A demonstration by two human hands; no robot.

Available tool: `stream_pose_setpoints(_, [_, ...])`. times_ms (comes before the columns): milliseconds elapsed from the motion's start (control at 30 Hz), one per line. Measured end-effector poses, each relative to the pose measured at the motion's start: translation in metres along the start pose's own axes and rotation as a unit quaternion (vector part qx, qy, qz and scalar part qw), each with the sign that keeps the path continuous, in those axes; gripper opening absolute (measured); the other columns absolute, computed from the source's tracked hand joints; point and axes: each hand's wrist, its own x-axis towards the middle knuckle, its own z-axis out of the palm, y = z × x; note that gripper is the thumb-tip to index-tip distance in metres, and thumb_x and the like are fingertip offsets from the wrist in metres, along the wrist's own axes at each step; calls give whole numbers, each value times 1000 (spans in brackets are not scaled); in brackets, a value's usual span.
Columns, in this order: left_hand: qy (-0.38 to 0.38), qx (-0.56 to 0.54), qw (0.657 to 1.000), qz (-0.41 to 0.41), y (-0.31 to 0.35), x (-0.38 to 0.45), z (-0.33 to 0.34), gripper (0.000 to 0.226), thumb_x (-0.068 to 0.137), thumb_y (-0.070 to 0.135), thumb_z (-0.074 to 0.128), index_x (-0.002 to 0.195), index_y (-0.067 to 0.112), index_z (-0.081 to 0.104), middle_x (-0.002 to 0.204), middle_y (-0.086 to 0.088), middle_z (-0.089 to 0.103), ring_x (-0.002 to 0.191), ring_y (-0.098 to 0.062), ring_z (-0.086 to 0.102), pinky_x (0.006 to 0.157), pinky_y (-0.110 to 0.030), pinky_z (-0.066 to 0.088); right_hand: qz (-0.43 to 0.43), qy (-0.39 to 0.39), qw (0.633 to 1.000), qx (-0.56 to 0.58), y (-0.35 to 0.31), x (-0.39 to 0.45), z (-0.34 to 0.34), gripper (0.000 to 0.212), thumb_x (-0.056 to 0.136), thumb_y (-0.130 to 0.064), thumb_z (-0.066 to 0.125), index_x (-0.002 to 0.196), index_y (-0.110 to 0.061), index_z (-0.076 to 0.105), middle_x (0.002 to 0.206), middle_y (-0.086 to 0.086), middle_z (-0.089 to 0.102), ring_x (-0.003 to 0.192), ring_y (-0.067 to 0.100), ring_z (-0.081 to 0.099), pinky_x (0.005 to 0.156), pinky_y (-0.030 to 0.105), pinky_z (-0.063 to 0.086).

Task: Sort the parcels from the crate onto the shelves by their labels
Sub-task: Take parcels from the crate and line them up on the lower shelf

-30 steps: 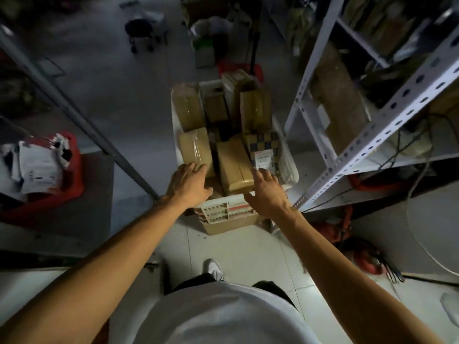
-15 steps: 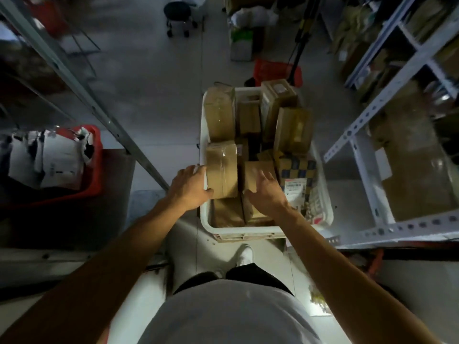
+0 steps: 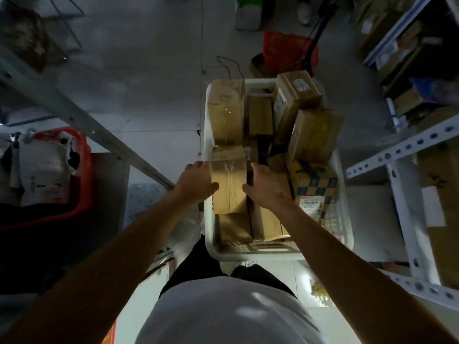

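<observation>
A dim stockroom or parcel depot: white crate (image 3: 346, 219) crammed with taped cardboard parcels (image 3: 229, 184) between the fingers (image 3: 196, 167), slotted metal shelving (image 3: 402, 152) right of them, red bin (image 3: 82, 194) of bagged packets well left.

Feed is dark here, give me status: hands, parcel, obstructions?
Left hand and right hand grip taped parcel from both sides. Parcel in white crate. Other boxes crowd it.

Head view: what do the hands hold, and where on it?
Both hands, left hand and right hand, grip the taped brown parcel by its opposite long sides, above the white crate.
</observation>
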Motion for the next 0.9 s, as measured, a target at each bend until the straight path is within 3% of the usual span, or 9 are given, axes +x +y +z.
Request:
stream_pose_setpoints(100, [-27,-12,999,-16,-4,24,-6,59,92,36,63,140,6,44,141,-19,46,130,-37,41,100,-45,44,23,-6,1000,13,-9,23,0,73,94,-36,61,154,-16,25,151,13,39,132,34,45,100,45,47])
stream_pose_setpoints(333, [-50,-96,993,-44,8,54,-11,34,94,31,60,117,7,59,109,-7,62,105,-25,58,96,-37,45,147,-21,963,224,-27,65,6,75,89,-44,67,152,-19,34,146,8,50,128,30,51,93,32,41])
stream_pose_setpoints(433, [-56,-190,978,-63,18,50,-5,47,94,29,63,130,5,46,123,-12,55,116,-30,55,102,-45,45,153,11,954,259,-22,60,5,71,87,-39,70,148,-21,38,130,1,57,122,26,54,84,28,39])
stream_pose_setpoints(500, [-37,-306,949,-62,20,41,8,58,90,21,69,135,6,35,128,-12,54,118,-28,55,94,-39,49,137,31,946,291,-15,51,4,67,84,-38,72,143,-23,44,115,-9,57,114,20,57,71,25,41])
stream_pose_setpoints(567, [4,-381,924,-37,26,26,14,61,87,13,72,133,5,32,123,-7,56,115,-24,58,92,-33,49,121,49,940,315,-8,39,1,71,82,-43,73,144,-24,44,116,-12,57,112,15,57,71,24,43])
stream_pose_setpoints(667, [52,-401,914,20,36,10,17,70,83,30,75,134,12,30,128,-7,56,116,-20,60,100,-39,52,110,87,922,360,4,18,-8,79,82,-56,71,146,-21,42,128,-8,56,116,14,55,91,34,49])
stream_pose_setpoints(767, [104,-389,911,86,51,-5,14,73,79,59,64,134,24,30,136,-6,51,121,-20,57,96,-36,54,109,127,884,437,16,-7,-14,81,72,-72,69,135,-24,52,123,-7,63,112,16,61,96,43,52])
stream_pose_setpoints(833, [137,-354,916,128,66,-19,14,68,82,54,65,132,19,34,141,-8,47,124,-19,53,96,-24,50,109,145,855,486,26,-29,-15,85,61,-78,72,125,-25,57,117,-2,68,109,20,66,95,52,53])
stream_pose_setpoints(900, [158,-320,919,169,79,-31,17,61,84,45,65,129,12,41,143,-7,46,126,-17,49,97,-20,47,92,148,830,530,44,-49,-8,73,64,-63,81,121,-24,57,114,2,70,108,23,67,94,55,53])
